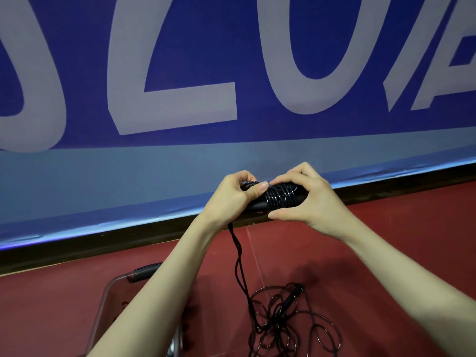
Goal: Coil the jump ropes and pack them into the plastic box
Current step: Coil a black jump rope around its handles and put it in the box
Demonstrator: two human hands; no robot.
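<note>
I hold a black jump rope bundle (279,198) at chest height, its cord wound tightly round the black handles. My left hand (233,195) grips the bundle's left end, thumb on top of the coils. My right hand (304,199) curls round the right end, fingers over the wraps. A doubled length of cord (239,264) hangs from under my left hand down to a loose tangle of black rope (286,320) on the red floor, where another handle (293,296) lies. The clear plastic box (108,300) stands at lower left, partly hidden by my left forearm.
A blue banner with large pale letters (180,104) covers the wall ahead, ending in a dark baseboard (103,243). Red floor (399,253) stretches to the right of the tangle. A dark clip (144,271) sits on the box's far rim.
</note>
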